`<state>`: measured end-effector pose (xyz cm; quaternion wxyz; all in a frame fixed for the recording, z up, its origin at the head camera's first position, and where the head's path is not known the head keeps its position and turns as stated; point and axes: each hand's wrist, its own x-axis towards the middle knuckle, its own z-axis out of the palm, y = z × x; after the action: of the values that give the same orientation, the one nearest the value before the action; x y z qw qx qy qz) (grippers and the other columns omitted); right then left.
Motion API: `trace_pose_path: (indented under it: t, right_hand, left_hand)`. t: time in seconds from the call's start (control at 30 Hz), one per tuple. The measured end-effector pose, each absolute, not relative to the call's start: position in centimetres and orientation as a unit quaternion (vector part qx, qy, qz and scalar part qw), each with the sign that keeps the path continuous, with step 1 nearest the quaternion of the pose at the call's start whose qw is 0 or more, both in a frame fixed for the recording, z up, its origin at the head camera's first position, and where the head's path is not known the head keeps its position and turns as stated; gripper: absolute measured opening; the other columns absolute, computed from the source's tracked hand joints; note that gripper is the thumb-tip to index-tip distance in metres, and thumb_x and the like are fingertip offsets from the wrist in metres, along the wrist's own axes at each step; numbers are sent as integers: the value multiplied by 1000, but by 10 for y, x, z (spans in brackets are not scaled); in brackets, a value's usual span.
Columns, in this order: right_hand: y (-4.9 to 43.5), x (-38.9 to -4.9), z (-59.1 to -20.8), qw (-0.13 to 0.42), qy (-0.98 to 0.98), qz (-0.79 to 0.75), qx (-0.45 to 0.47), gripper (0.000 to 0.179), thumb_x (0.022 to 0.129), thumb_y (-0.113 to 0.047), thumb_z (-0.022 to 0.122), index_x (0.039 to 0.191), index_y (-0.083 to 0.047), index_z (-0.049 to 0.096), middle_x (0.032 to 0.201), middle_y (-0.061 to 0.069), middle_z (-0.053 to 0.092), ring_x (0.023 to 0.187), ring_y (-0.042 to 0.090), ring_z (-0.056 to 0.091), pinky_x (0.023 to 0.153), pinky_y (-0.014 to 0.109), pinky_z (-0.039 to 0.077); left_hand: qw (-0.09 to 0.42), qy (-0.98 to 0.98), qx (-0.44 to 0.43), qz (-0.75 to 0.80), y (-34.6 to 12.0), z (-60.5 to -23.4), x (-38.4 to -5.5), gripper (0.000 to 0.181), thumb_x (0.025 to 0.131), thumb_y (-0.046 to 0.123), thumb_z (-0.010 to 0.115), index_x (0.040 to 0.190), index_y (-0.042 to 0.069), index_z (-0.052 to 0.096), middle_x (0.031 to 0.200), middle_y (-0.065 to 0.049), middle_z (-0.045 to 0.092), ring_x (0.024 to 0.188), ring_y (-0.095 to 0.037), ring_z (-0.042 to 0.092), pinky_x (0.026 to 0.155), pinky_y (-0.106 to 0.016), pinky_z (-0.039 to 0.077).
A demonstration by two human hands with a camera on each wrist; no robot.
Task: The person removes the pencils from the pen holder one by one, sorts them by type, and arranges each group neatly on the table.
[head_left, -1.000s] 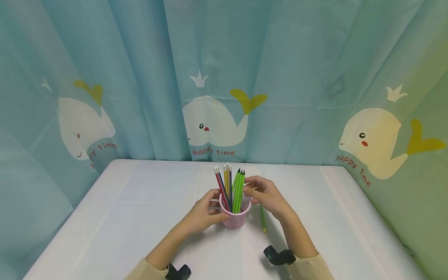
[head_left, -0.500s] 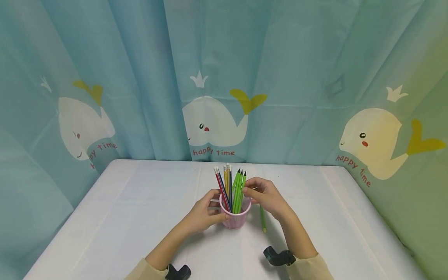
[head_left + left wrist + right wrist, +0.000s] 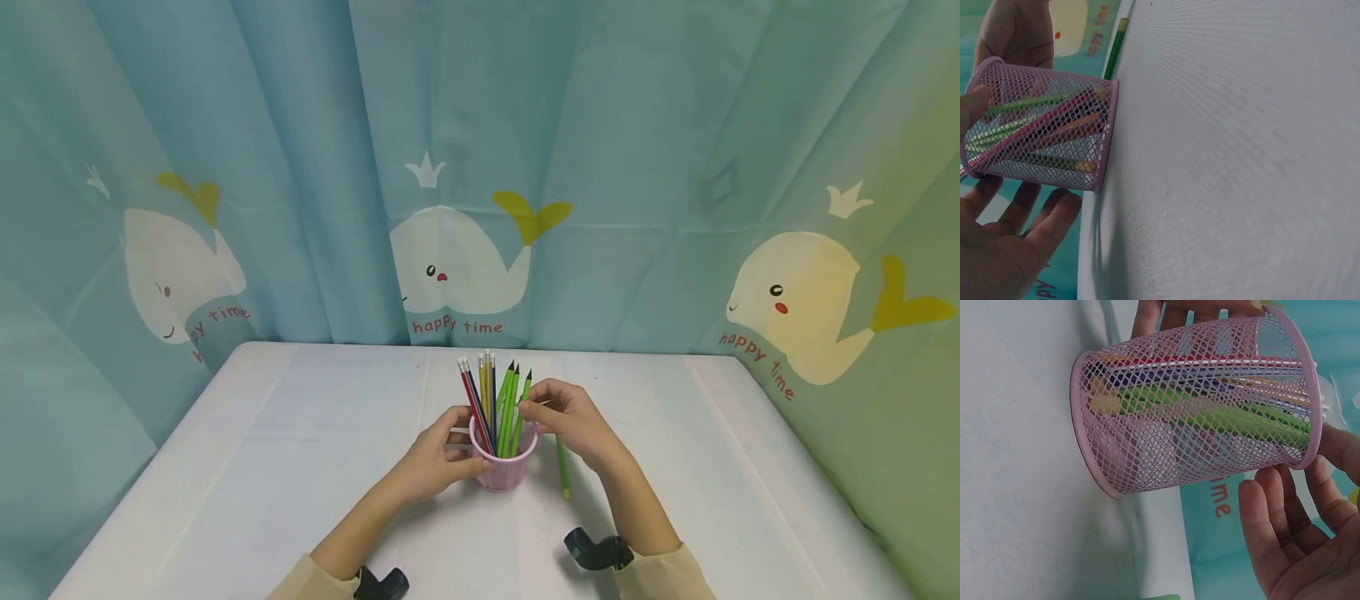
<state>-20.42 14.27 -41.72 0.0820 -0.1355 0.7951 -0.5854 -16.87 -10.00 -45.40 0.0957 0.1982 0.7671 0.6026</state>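
Note:
A pink mesh pencil cup [image 3: 504,478] stands upright on the white table, with pencils leaning in it. My left hand [image 3: 429,465] holds the cup from the left, thumb at the front near the rim and fingers around the far side. At the right of the rim, my right hand [image 3: 576,423] pinches a green pencil [image 3: 517,439] by its upper part, its black point upward and lower end inside the cup. Other green pencils [image 3: 507,417] lean beside it. Red and dark pencils [image 3: 474,400] and yellow pencils [image 3: 483,383] stand on the left, erasers up.
A loose green pencil [image 3: 564,475] lies on the white tabletop [image 3: 300,500] just right of the cup, partly behind my right hand. Behind the table's far edge hangs a blue curtain [image 3: 637,167] with whale prints. Black wrist cameras [image 3: 597,550] sit at both wrists.
The green pencil in my right hand has tilted rightward, its point swinging away from the other green ones. My left hand and the cup have stayed nearly still.

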Motion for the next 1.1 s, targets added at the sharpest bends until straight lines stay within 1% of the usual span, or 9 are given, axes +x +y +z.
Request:
trace_pose_path:
  t: [0.3,0.53,0.8,1.1]
  right_hand:
    - [142,-204,-414,78,794,-589,-130,22,93,-19,70,100,-1,63,97,9,67,88,21,66,75,33,61]
    - [143,-203,-412,71,794,-587,-139,21,93,-20,70,100,-1,63,96,9,66,88,23,65,74,34,61]
    - [144,-202,-409,65,788,-593,-151,21,94,-19,69,101,-1,62,96,9,65,87,22,64,75,33,62]
    - [148,-201,-404,59,780,-605,-149,21,94,-16,68,105,1,61,100,12,65,93,23,65,78,36,63]
  left_hand:
    - [91,772,200,597,-101,-455,-169,64,84,19,81,137,7,46,132,-18,55,119,-35,61,96,-37,57]
    - [96,771,196,598,-101,-456,-169,65,84,19,81,137,9,46,132,-15,55,119,-33,61,96,-34,57]
    - [93,773,198,596,-101,-456,-170,66,84,20,81,138,9,45,132,-15,55,119,-33,61,97,-36,56]
    - [95,775,195,593,-101,-456,-169,67,84,21,82,138,9,45,132,-15,55,119,-33,61,97,-36,56]
